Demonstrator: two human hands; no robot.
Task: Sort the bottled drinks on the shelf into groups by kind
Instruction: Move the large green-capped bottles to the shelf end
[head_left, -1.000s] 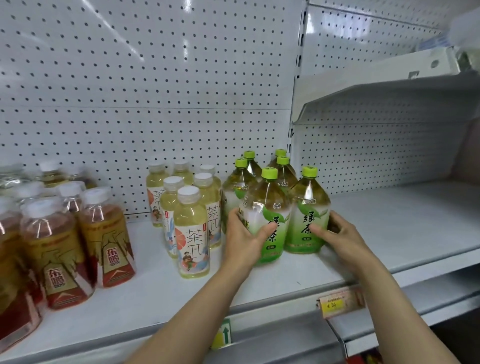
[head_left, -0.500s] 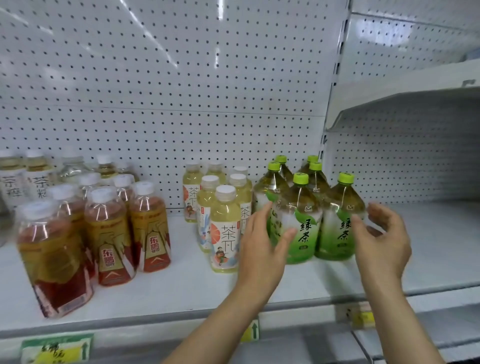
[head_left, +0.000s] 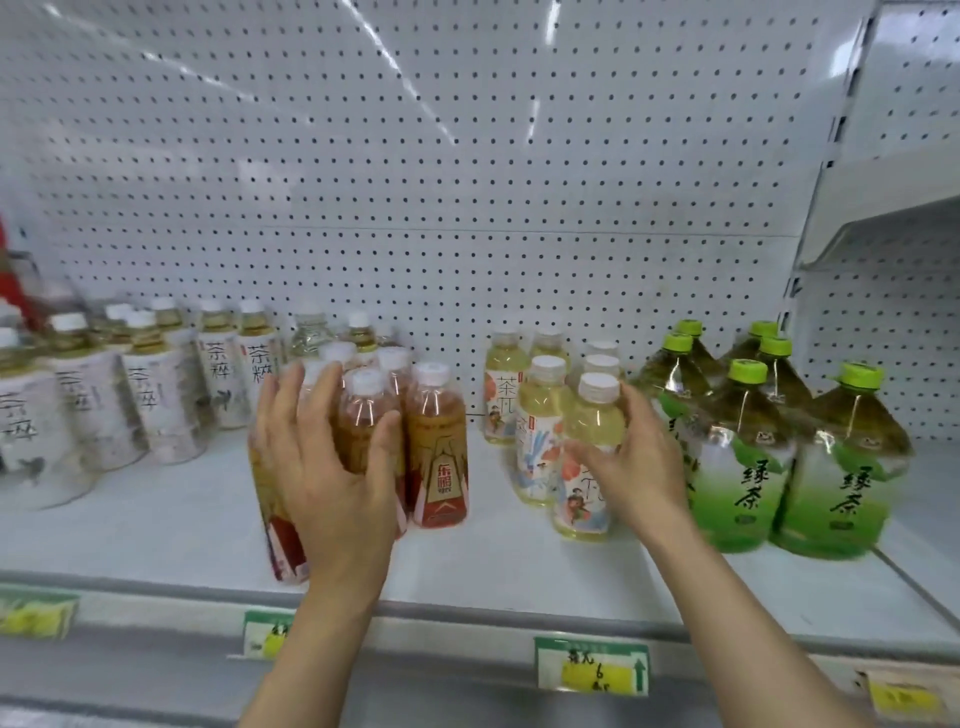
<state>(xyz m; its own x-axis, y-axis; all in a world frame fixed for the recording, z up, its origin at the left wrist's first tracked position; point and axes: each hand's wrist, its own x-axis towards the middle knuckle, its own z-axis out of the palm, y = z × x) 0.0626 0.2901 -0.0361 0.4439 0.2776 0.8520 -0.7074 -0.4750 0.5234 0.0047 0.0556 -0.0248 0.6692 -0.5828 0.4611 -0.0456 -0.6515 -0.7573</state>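
Smooth clear plastic btls (head_left: 436, 447), perforated backboard (head_left: 467, 182)

1. Bright, even overhead light; streaky glare on the pegboard (head_left: 467, 156).
2. Soft shadows.
3. Wide-angle bending at the edges.
4. Left-edge bottles (head_left: 31, 415) and price tags (head_left: 592, 667) blurred.

Amber bottles (head_left: 436, 447) with red-gold labels; pale yellow bottles (head_left: 540, 431), white caps; green-capped bottles (head_left: 743, 457); white pegboard (head_left: 467, 182), black-dotted.
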